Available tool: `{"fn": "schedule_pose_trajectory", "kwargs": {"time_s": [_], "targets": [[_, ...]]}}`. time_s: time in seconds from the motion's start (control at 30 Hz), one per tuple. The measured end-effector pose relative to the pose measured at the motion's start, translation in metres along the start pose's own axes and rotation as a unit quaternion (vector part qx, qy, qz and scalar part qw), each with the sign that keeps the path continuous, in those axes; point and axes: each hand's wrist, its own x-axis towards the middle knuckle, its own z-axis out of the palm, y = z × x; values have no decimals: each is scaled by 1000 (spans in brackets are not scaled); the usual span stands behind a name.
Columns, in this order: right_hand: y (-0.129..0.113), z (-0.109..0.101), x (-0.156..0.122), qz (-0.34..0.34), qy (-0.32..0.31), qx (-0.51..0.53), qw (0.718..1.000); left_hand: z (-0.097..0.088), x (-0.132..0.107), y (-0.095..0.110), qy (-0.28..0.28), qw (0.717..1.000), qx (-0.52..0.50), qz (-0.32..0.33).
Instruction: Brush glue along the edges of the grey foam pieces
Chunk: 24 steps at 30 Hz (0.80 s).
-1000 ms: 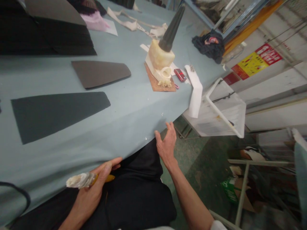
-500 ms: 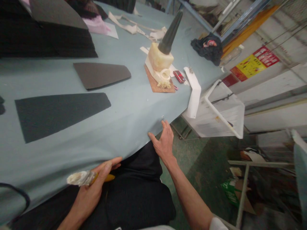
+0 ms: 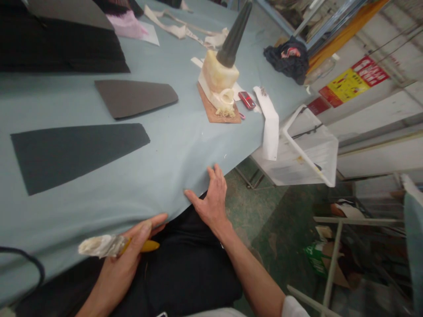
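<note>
Brush sits crosswise in the left hand, thumb and fingers gripping it, whitish bristle end pointing to 9 o'clock, yellow handle end to 3. Right hand is at about 2 o'clock from it, nothing held, fingers spread at the table edge. Dark green-grey panel lies flat, apart from both, at 11 o'clock from the left hand (the nearer one), long axis roughly 9-to-3, narrow end toward 3.

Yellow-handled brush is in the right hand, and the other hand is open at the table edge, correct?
Not quite: the head view shows the yellow-handled brush in the left hand; the right hand is the open one at the table edge.
</note>
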Motion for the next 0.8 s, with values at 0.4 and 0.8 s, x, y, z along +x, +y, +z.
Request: {"fn": "schedule_pose_trajectory", "kwargs": {"time_s": [0.4,0.8], "targets": [[0,-16,0,7,47,22,999,18,-6,21,54,966,-231,-101],[23,-26,-5,216,131,210,944,24,-14,38,80,965,-230,-98]]}}
